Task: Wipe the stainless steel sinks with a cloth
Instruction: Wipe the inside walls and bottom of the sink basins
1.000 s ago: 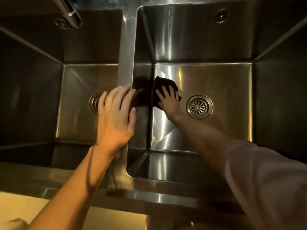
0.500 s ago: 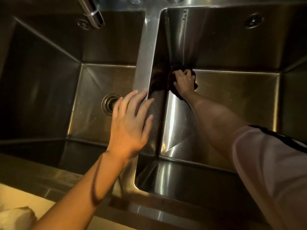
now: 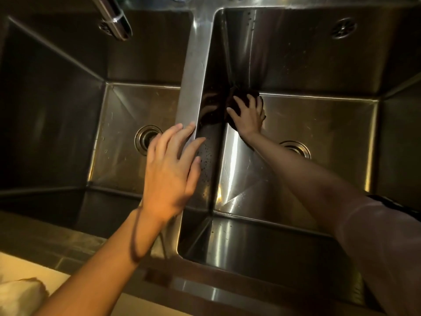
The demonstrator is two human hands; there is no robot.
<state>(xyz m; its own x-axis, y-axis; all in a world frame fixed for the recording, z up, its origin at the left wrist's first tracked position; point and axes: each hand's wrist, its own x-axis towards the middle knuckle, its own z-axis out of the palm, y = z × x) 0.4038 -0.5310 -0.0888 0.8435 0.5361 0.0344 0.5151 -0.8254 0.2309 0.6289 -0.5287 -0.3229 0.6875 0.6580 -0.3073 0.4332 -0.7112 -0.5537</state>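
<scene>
Two deep stainless steel sinks lie below me, the left sink [image 3: 127,124] and the right sink [image 3: 319,124], split by a steel divider [image 3: 191,87]. My right hand [image 3: 248,115] reaches down into the right sink and presses a dark cloth [image 3: 237,96] against the floor at the far left corner, where the divider wall meets the back wall. Most of the cloth is hidden under the fingers. My left hand [image 3: 173,169] rests flat on the divider's top edge with the fingers spread, holding nothing.
A chrome faucet spout [image 3: 114,17] hangs over the left sink at the top. Each sink has a round drain, left drain [image 3: 145,139] and right drain [image 3: 296,148], the right one partly behind my forearm. Water drops speckle the divider wall. A pale object [image 3: 20,295] lies bottom left.
My right hand slid the cloth from beside the right drain up to the far left corner of the right sink. My left hand stayed on the divider. The view shifted.
</scene>
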